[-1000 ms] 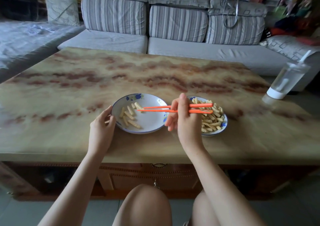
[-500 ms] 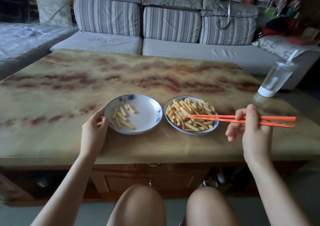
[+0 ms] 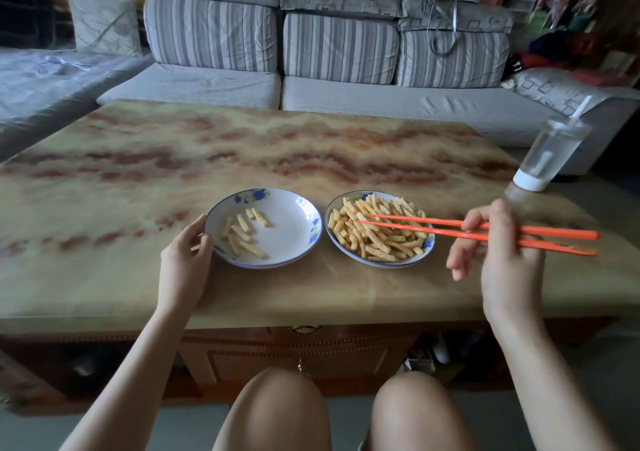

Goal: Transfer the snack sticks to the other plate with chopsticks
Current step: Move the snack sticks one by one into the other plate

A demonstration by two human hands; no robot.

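Note:
Two white plates with blue flowers stand side by side near the table's front edge. The left plate (image 3: 294,222) holds several ridged snack sticks (image 3: 242,232). The right plate (image 3: 424,246) is heaped with many snack sticks (image 3: 377,236). My right hand (image 3: 498,256) grips a pair of orange chopsticks (image 3: 433,227); their tips point left and lie over the heap, a little apart, with no stick seen between them. My left hand (image 3: 185,260) holds the left plate at its left rim, thumb along the edge.
A clear plastic cup with a straw (image 3: 550,153) stands at the table's right edge. The marbled table (image 3: 242,153) stretches back to a grey striped sofa (image 3: 339,63). My knees show below the table's front edge.
My right hand has swung the chopsticks from over the left plate to the right; their tips now lie over the heaped plate. The left hand has stayed on the left plate's rim.

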